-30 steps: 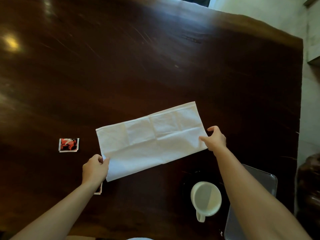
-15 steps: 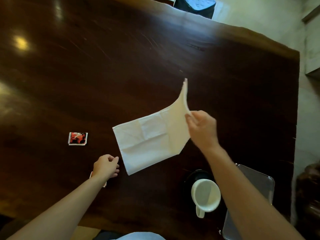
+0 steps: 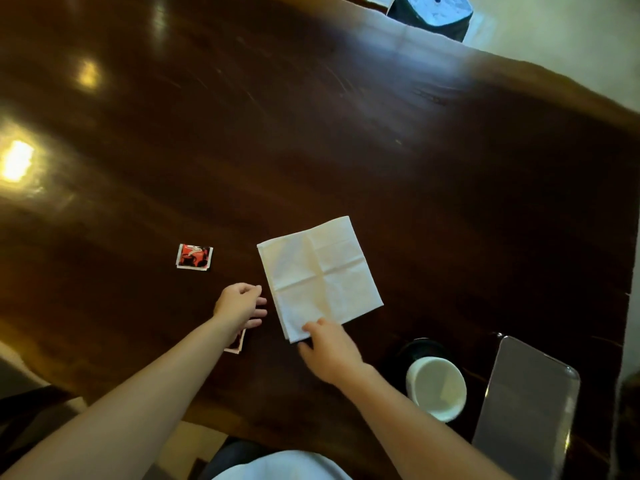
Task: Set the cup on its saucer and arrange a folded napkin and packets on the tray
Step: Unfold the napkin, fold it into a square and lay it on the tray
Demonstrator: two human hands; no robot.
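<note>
Across the dark table [image 3: 346, 150], our tray [image 3: 526, 403] waits near right, beside the cup [image 3: 436, 388] on its saucer [image 3: 420, 346]. Our napkin [image 3: 320, 277] lies square at centre; our right hand [image 3: 329, 351] pinches its near corner, likely aligning layers. Our left hand [image 3: 240, 303] rests loosely curled, covering one packet [image 3: 237, 342]; another packet [image 3: 194, 257] lies left.

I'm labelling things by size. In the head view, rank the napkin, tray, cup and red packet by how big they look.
1. Napkin and tray: look alike, and the tray lies nearer the camera, so unranked.
2. Cup.
3. Red packet, smallest.
</note>
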